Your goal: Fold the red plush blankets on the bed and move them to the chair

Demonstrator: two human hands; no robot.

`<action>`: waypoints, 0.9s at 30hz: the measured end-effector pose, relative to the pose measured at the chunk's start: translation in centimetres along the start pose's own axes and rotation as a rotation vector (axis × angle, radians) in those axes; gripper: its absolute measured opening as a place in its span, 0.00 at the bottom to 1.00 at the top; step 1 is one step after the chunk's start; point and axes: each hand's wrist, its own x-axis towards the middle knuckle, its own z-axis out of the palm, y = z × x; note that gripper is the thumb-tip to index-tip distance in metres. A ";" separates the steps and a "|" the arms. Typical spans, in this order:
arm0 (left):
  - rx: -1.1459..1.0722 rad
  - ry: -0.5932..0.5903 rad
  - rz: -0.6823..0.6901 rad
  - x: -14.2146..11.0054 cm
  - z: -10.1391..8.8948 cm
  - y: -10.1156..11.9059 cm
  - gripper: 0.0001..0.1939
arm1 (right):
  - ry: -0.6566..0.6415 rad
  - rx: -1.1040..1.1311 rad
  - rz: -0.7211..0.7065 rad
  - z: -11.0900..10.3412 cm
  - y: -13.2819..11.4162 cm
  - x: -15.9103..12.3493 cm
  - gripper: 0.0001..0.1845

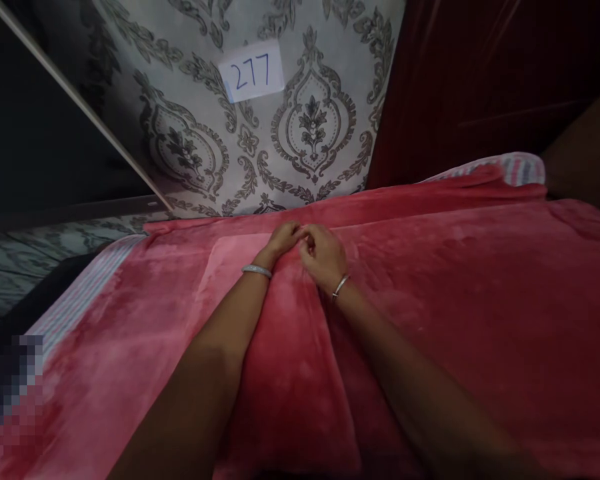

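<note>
A red plush cloth (290, 360) lies folded over on a wider red plush blanket (460, 313), narrowing toward its far end. At that end my left hand (284, 239) is closed, its fingers pinching the cloth. Close beside it, fingertips nearly touching, my right hand (325, 257) is curled with thumb and fingers together on the cloth's far right edge. The bit of fabric between the fingers is mostly hidden. Each wrist wears a silver bangle.
Patterned wallpaper (313, 127) rises behind the blanket, with a paper label (251, 71) reading 277. A dark red wooden panel (470, 87) stands at right, a dark panel (40, 127) at left. Striped fabric (80, 293) borders the blanket.
</note>
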 end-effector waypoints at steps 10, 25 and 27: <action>-0.108 0.017 0.012 0.2 0.0 -0.6 0.17 | -0.427 -0.255 0.196 1.6 0.7 -0.9 0.13; -0.222 0.076 -0.077 0.2 -1.8 0.1 0.16 | -0.436 -0.273 0.023 2.2 1.9 -0.6 0.36; -0.181 0.081 -0.117 -0.3 -4.0 0.2 0.19 | -0.480 -0.298 0.037 2.5 2.3 -0.6 0.35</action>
